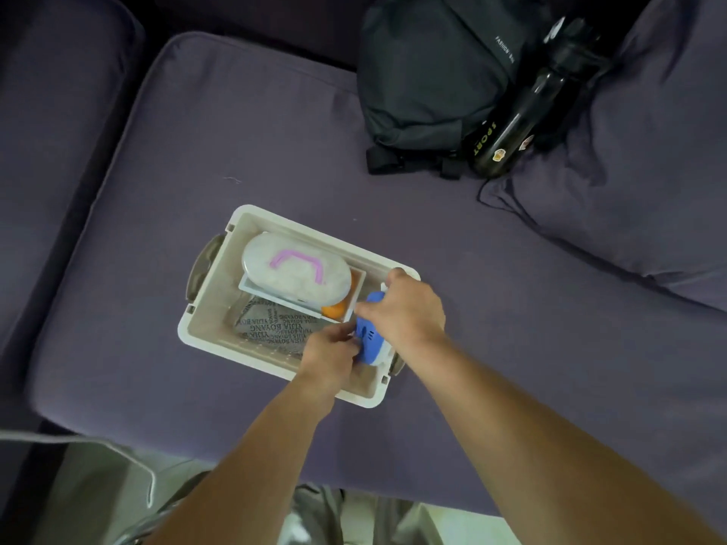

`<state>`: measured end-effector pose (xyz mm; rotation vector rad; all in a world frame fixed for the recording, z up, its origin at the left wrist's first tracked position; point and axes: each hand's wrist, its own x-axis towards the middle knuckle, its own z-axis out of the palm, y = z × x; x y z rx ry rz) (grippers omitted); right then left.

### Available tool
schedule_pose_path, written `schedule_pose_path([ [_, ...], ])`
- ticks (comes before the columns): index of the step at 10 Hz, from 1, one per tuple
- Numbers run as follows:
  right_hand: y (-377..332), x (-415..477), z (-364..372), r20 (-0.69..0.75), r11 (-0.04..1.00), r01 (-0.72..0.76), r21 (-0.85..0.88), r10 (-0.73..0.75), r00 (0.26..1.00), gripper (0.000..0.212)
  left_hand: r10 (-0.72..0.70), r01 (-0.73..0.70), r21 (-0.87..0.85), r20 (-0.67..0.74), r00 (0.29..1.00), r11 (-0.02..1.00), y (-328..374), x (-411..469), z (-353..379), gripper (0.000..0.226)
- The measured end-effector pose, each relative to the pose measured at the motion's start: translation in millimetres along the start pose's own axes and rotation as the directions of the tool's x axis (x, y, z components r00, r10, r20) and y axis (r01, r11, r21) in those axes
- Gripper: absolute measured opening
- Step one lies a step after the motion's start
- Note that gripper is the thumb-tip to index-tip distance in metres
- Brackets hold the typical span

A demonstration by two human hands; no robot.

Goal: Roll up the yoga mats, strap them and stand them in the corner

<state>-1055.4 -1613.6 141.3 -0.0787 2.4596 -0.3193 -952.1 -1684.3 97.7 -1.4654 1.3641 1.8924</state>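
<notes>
- The right hand (405, 312) grips the upper end of a blue and white device (368, 336), with the fingers curled around it.
- The left hand (330, 348) pinches the lower side of the same device.
- The device is over the right end of a beige bin (251, 214), near the front edge of the sofa cushion (196, 131).
- In the bin lies a white oval case (295, 277) with a pink handle.
- A black bag (429, 72) and a black bottle (523, 112) lie at the back edge of the cushion.
- The yoga mats are not in view.
</notes>
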Motion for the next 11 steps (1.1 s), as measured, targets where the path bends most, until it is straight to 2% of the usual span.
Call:
schedule_pose_path([
  [1, -14.9, 12.0, 9.5, -0.002, 0.98, 0.013, -0.197, -0.014, 1.0, 0.053, -0.006, 0.013, -0.082, 0.087, 0.996, 0.997, 2.1, 4.1, -4.8, 0.032],
  [2, -14.0, 12.5, 7.4, -0.023, 0.967, 0.018, -0.256, -0.025, 0.999, 0.051, 0.053, -0.042, -0.053, 0.225, 0.973, 0.998, 1.2, 7.7, -7.8, 0.04],
  [3, -4.8, -4.4, 4.1, 0.013, 0.926, 0.132, -0.353, -0.136, 0.991, 0.042, 0.119, -0.131, 0.087, 0.125, 0.985, 0.988, 0.9, 11.8, -3.4, 0.027],
  [4, 9.6, -18.2, 12.4, 0.098, 0.843, 0.284, -0.456, -0.27, 0.958, 0.053, 0.181, -0.174, 0.222, -0.011, 0.983, 0.959, 0.9, 17.8, -1.1, 0.032],
  [5, 13.1, -9.5, 16.3, 0.053, 0.845, 0.299, -0.444, -0.308, 0.95, 0.059, 0.212, -0.193, 0.288, -0.038, 0.976, 0.938, 2.6, 19.8, -2.2, 0.03],
  [7, 15.4, 12.7, 6.5, -0.01, 0.899, 0.322, -0.298, -0.34, 0.94, 0.059, 0.23, -0.219, 0.178, -0.04, 0.972, 0.959, 13.1, 28.7, 16.1, 0.027],
  [9, 19.5, 27.0, 1.9, -0.036, 0.903, 0.337, -0.266, -0.359, 0.933, 0.059, 0.264, -0.256, 0.191, -0.017, 0.964, 0.948, 22.5, 42.8, 20.8, 0.024],
  [10, 18.7, 23.0, 3.2, -0.039, 0.902, 0.337, -0.269, -0.36, 0.932, 0.062, 0.284, -0.271, 0.343, 0.012, 0.959, 0.899, 27.8, 37.2, 6.1, 0.017],
  [11, 17.2, 13.5, -8.9, -0.05, 0.915, 0.302, -0.266, -0.327, 0.944, 0.06, 0.255, -0.243, 0.378, 0.017, 0.967, 0.894, 34.8, 28.0, -8.9, 0.014],
])
